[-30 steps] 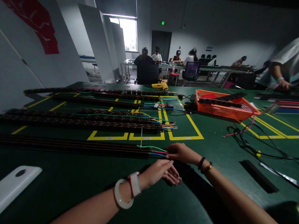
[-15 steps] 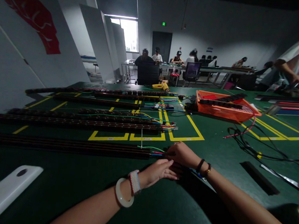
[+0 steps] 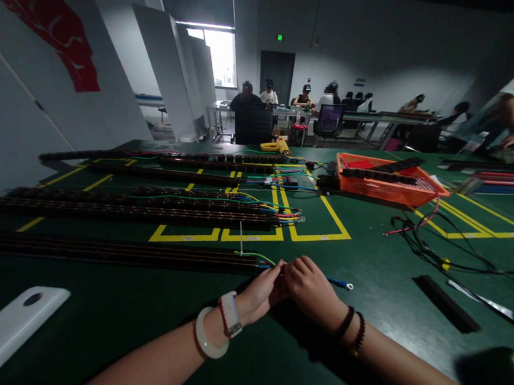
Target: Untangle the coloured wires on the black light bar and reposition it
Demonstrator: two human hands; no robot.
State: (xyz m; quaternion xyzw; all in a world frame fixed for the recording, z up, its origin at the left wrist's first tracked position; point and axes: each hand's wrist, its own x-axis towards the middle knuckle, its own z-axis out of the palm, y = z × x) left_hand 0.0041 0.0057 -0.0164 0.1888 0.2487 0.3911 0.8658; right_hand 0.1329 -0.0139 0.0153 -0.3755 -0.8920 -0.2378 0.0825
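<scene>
My left hand (image 3: 264,294) and my right hand (image 3: 314,289) meet at the wires from the nearest long black strip bundle (image 3: 123,253). The fingers of both are closed round these wires, their grip partly hidden. A green-yellow wire (image 3: 259,257) runs into the hands from the left. Past my right hand sticks out a blue wire (image 3: 338,282) ending in a ring terminal (image 3: 349,286). A white zip tie (image 3: 241,239) stands up from the bundle, left of my hands.
More black strip bundles (image 3: 126,211) with coloured wire ends lie behind. An orange basket (image 3: 386,191) and a yellow heat gun (image 3: 276,146) stand farther back. Black cables (image 3: 461,256) and a black strip (image 3: 446,303) lie right. A white handle-like piece (image 3: 19,322) is front left.
My right hand has shifted slightly right and down, and its fingers now meet my left hand, which has closed and risen a little. The blue wire's ring terminal now shows beyond my right hand.
</scene>
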